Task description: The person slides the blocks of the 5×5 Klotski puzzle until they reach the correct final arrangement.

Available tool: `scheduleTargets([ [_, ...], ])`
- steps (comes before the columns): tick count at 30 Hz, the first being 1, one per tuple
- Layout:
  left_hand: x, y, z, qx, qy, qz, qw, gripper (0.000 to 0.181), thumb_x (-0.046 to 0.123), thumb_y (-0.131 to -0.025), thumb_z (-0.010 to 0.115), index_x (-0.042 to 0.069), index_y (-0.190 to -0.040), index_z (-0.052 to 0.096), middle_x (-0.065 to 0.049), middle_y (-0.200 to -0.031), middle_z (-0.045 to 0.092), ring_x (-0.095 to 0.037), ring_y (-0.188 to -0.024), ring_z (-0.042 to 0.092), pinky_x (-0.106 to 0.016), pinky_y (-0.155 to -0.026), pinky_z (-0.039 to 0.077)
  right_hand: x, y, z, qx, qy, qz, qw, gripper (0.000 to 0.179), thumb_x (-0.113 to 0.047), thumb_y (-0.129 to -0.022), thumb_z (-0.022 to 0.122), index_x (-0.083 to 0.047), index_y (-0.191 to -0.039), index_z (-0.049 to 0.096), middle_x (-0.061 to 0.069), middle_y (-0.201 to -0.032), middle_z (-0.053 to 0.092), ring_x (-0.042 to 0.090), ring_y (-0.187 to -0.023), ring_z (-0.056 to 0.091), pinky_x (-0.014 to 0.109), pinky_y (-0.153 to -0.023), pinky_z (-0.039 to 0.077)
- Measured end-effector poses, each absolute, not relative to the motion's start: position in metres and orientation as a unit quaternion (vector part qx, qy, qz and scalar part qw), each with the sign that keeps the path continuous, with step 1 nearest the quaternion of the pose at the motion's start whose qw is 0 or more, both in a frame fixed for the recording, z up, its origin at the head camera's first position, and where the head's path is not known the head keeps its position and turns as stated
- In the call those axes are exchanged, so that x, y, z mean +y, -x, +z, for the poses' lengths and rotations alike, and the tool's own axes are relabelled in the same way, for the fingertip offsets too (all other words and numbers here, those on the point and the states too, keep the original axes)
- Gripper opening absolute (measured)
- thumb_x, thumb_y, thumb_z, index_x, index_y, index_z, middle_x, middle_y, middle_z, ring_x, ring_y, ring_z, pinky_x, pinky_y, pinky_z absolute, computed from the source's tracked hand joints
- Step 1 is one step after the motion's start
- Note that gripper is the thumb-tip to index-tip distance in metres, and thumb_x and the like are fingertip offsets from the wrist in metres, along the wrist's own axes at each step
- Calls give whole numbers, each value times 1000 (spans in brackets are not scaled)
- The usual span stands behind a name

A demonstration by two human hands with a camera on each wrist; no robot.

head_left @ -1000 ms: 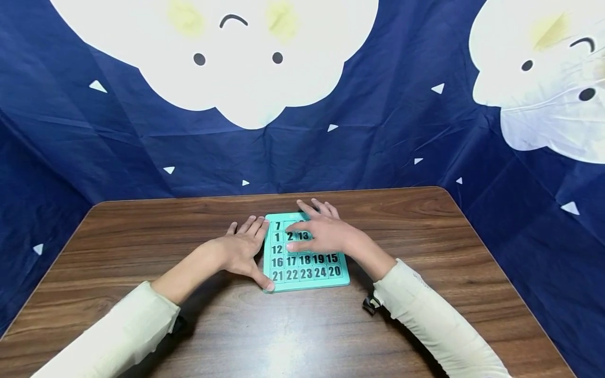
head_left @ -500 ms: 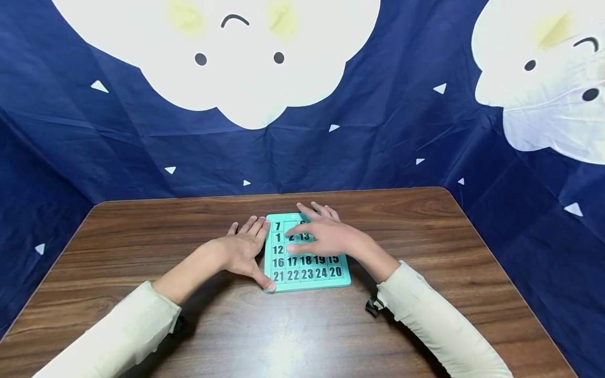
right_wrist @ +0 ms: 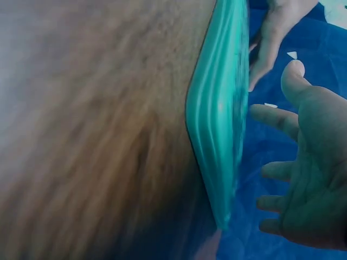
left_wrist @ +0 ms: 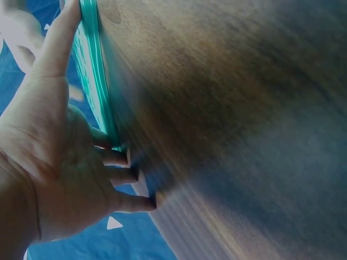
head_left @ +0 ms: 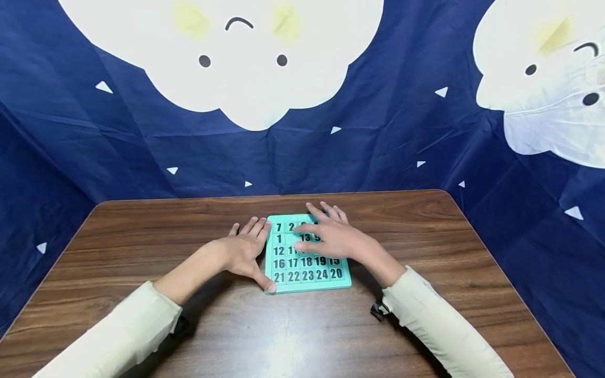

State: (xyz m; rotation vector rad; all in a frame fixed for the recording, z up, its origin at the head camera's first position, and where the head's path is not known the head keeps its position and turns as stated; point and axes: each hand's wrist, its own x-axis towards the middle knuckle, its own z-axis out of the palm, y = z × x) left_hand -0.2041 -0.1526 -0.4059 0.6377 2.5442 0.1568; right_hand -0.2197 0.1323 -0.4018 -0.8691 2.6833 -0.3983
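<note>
A teal sliding number puzzle point(head_left: 312, 286) lies flat on the wooden table, its tiles in rows; a gap shows in the second row between 1 and 13. My left hand point(head_left: 238, 253) rests along its left side, thumb at the near left corner and spread fingertips by the far left edge. Over the upper right part my right hand point(head_left: 337, 239) stretches out, index finger and thumb near the gap, covering several tiles. In the right wrist view the puzzle's side point(right_wrist: 214, 114) stands beside the right hand's spread, slightly bent fingers. Whether a fingertip touches a tile is unclear.
The brown wooden table point(head_left: 302, 336) spreads around the puzzle, bright with glare near the front. A dark blue cloth point(head_left: 302, 157) with white clouds hangs behind and at the sides. A small black device point(head_left: 379, 311) sits at the right cuff.
The 2 tile has slid away from me into the top row, leaving the gap in the second row. My right hand has shifted slightly right; the left hand stays in place.
</note>
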Motion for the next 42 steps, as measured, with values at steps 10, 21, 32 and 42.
scheduleTargets([
  [10, -151, 205, -407, 936, -228, 62, 260, 170, 93, -71, 86, 0, -180, -4, -27, -189, -7, -48, -177, -7, -79, -138, 3, 137, 208, -403, 927, 312, -136, 159, 60, -70, -111, 58, -40, -163, 62, 13, -192, 10, 51, -177, -1, 77, -139, 2],
  [21, -153, 206, -406, 938, -232, 58, 252, 171, 96, -69, 84, -1, -180, -2, -28, -189, -4, -49, -177, -4, -81, -137, 5, 135, 224, -400, 937, 288, -136, 147, 66, -69, -113, 53, -35, -169, 55, 15, -192, 9, 50, -177, 0, 76, -140, 2],
  [32, -149, 207, -406, 937, -233, 57, 253, 171, 95, -69, 84, -1, -180, -3, -28, -189, -4, -49, -178, -5, -81, -137, 5, 144, 208, -399, 933, 292, -146, 154, 57, -66, -113, 57, -33, -159, 67, 16, -191, 16, 51, -177, 2, 78, -138, 3],
  [42, -149, 207, -407, 937, -233, 54, 256, 170, 95, -70, 84, -2, -180, -2, -29, -189, -3, -51, -177, -3, -82, -136, 7, 122, 220, -406, 935, 292, -119, 160, 66, -75, -111, 50, -45, -170, 51, 14, -192, 8, 50, -177, 1, 75, -140, 4],
])
